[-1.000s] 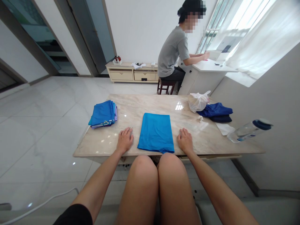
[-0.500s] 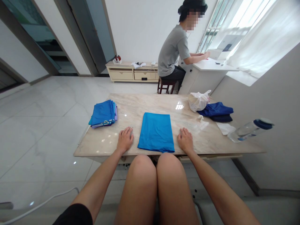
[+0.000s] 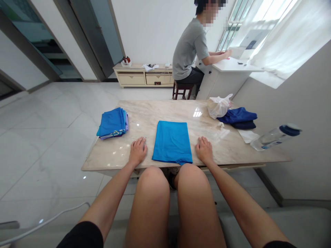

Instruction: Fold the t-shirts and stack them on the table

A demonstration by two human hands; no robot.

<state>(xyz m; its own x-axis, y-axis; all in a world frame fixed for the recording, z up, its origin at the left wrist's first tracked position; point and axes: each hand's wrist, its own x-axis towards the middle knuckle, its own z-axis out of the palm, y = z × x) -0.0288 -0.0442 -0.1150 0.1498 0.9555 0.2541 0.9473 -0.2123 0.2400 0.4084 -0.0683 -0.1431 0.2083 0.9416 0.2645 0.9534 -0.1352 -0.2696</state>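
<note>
A bright blue folded cloth (image 3: 172,142) lies flat on the marble-topped table (image 3: 144,112), close to its front edge. To the left of the cloth, my left hand (image 3: 138,151) rests palm down on the tabletop, its fingers stretched out. On the other side, my right hand (image 3: 204,150) lies the same way, just off the cloth's right edge. Neither hand touches the cloth or holds anything. Further left sits a stack of folded cloths (image 3: 113,122), blue on top with teal and purple edges showing.
At the back right are a white plastic bag (image 3: 219,106), dark blue fabric (image 3: 239,117) and white paper (image 3: 248,136). A clear bottle (image 3: 271,138) with a dark blue lid stands at the right. Beyond the table, a person (image 3: 190,51) sits on a stool (image 3: 183,89) at a white desk.
The view has tilted slightly downward, and my knees have moved apart. Both hands stay flat beside the cloth, which has not moved on the table.
</note>
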